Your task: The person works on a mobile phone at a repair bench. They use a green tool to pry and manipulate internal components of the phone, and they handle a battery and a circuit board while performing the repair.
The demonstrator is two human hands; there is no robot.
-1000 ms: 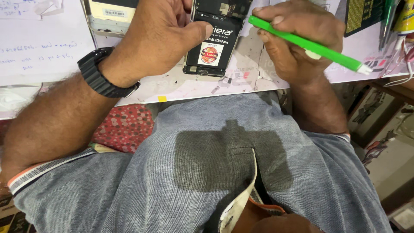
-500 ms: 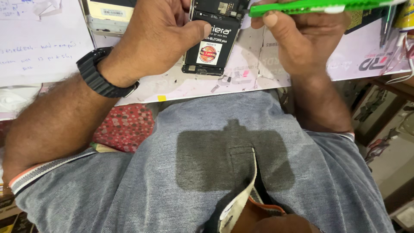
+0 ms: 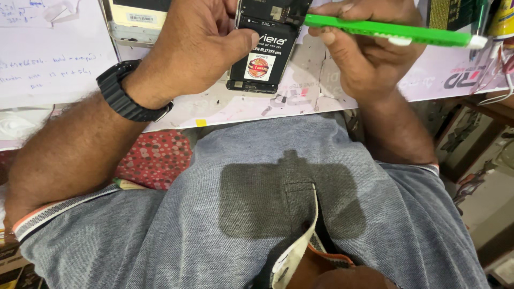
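An opened black phone (image 3: 266, 48) with its back cover off lies on the white worktop (image 3: 225, 107), showing the battery with a round red label. My left hand (image 3: 198, 43), with a black watch (image 3: 126, 96) on the wrist, grips the phone from the left, thumb on the battery. My right hand (image 3: 369, 59) holds a green toothbrush-like tool (image 3: 385, 31) nearly level, its left end at the phone's upper right edge.
A paper sheet with handwriting (image 3: 48, 59) covers the left of the worktop. A second device (image 3: 134, 21) lies beyond my left hand. Cables (image 3: 498, 64) and a dark box (image 3: 450, 13) crowd the right side. A red dotted cloth (image 3: 155, 158) lies under my left forearm.
My right hand has swung the green tool from a downward slant to nearly level and brought its end to the phone's upper edge. My left hand keeps its grip on the phone.
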